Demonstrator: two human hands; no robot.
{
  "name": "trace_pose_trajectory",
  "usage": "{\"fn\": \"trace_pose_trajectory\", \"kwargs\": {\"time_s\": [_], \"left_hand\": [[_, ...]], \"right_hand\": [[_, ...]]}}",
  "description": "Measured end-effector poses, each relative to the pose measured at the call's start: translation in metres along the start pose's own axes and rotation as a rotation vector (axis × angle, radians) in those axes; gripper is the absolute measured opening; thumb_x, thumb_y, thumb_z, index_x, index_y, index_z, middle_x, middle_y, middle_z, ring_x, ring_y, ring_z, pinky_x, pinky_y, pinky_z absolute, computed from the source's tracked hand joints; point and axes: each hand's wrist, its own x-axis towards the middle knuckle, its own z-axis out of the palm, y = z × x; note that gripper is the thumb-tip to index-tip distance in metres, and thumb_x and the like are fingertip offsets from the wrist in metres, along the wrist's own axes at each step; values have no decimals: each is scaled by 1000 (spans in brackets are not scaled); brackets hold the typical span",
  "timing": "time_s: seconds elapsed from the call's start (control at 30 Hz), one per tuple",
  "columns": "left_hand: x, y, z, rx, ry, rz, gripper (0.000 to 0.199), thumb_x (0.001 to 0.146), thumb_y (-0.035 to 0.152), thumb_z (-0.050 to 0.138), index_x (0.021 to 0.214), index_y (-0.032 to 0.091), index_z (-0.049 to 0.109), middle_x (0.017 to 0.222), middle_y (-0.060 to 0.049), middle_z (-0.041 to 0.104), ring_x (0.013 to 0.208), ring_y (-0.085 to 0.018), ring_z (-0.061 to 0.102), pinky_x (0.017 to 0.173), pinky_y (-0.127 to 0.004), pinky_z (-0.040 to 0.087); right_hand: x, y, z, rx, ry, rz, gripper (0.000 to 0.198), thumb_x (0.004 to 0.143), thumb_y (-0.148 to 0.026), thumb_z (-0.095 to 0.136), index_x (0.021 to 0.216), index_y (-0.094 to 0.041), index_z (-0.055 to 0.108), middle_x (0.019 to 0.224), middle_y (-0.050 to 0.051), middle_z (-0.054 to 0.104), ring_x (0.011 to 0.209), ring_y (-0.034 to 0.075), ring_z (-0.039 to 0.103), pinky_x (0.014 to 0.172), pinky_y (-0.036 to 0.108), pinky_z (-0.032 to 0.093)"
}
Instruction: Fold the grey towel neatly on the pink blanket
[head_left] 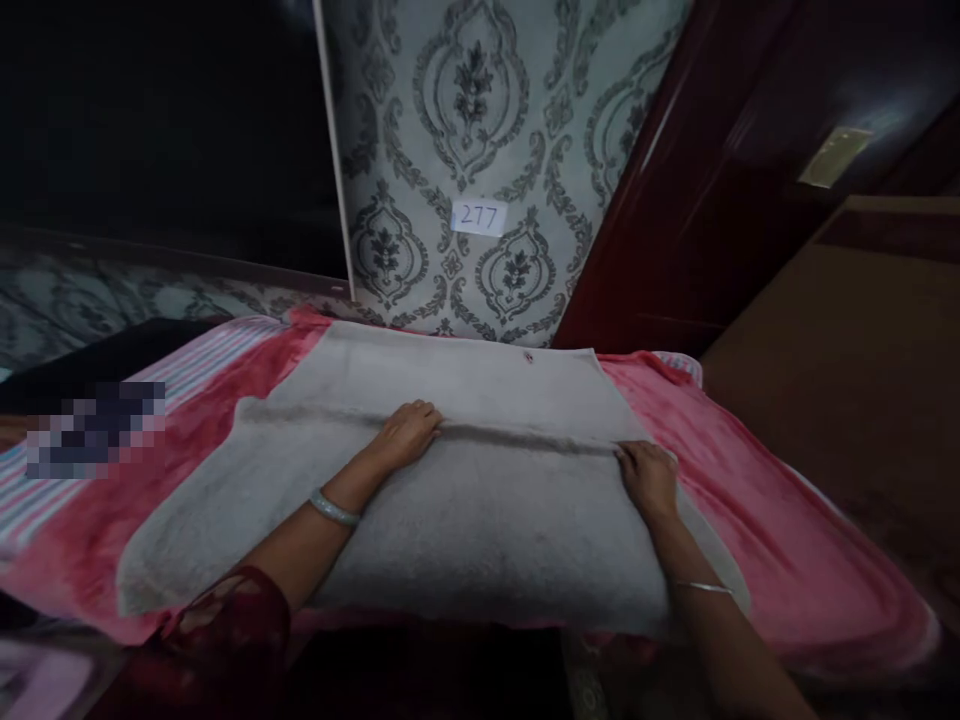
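A large light grey towel-like cloth (480, 540) is spread over a pink blanket (750, 530). A raised fold runs across the cloth from side to side, and a small dark and red mark shows near its far edge. My left hand (409, 435), with a bracelet on the wrist, curls its fingers over the fold near the middle. At the fold's right end, my right hand (651, 478) pinches the cloth between thumb and fingers; a thin bangle circles that wrist.
Striped fabric (202, 350) shows at the blanket's left border, with a blurred-out dark item on it. Behind stands a patterned wall with a paper label (478, 217) reading 277. A dark screen (165, 130) is at left, a brown panel (847, 400) at right.
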Motion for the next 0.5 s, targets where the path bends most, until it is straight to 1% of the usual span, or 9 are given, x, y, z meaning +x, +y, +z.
{"fn": "trace_pose_trajectory", "kwargs": {"time_s": [0.07, 0.13, 0.23, 0.3, 0.4, 0.5], "left_hand": [[-14, -19, -4, 13, -4, -45, 10, 90, 20, 59, 96, 20, 67, 102, -12, 65, 103, -27, 60, 87, -41, 46], [-33, -43, -10, 26, 9, -117, 13, 89, 21, 60, 100, 21, 67, 104, -12, 66, 105, -27, 60, 87, -41, 45], [-67, -82, -23, 65, 34, -220, 19, 91, 26, 57, 106, 21, 67, 107, -12, 66, 106, -28, 59, 88, -42, 44], [-92, -105, -33, 102, 34, -283, 21, 93, 29, 54, 107, 21, 67, 107, -12, 67, 106, -28, 59, 89, -42, 43], [-125, -130, -48, 151, 62, -381, 25, 95, 31, 49, 109, 21, 66, 108, -12, 67, 107, -28, 59, 90, -43, 42], [-149, -146, -57, 181, 116, -465, 26, 94, 32, 49, 110, 21, 67, 113, -12, 66, 110, -29, 57, 93, -44, 41]], "right_hand": [[-1, 1, 1, 6, 11, -19, 36, 91, -36, 42, 91, -20, 75, 89, 13, 73, 87, 29, 62, 82, 42, 42], [-1, 4, 2, 18, 19, -35, 37, 90, -37, 43, 89, -20, 74, 88, 14, 73, 86, 29, 63, 81, 42, 44], [-3, 9, 4, 34, 34, -51, 36, 89, -40, 44, 87, -21, 74, 86, 14, 73, 83, 30, 64, 78, 44, 45], [-4, 13, 6, 50, 50, -65, 36, 88, -43, 44, 85, -23, 74, 85, 14, 73, 82, 31, 65, 77, 45, 46], [-6, 19, 9, 48, 67, -79, 40, 88, -49, 42, 84, -24, 73, 85, 14, 73, 81, 32, 65, 77, 46, 46], [-9, 21, 11, -25, 54, -55, 47, 89, -53, 38, 85, -23, 74, 87, 16, 73, 84, 35, 65, 75, 48, 46]]}}
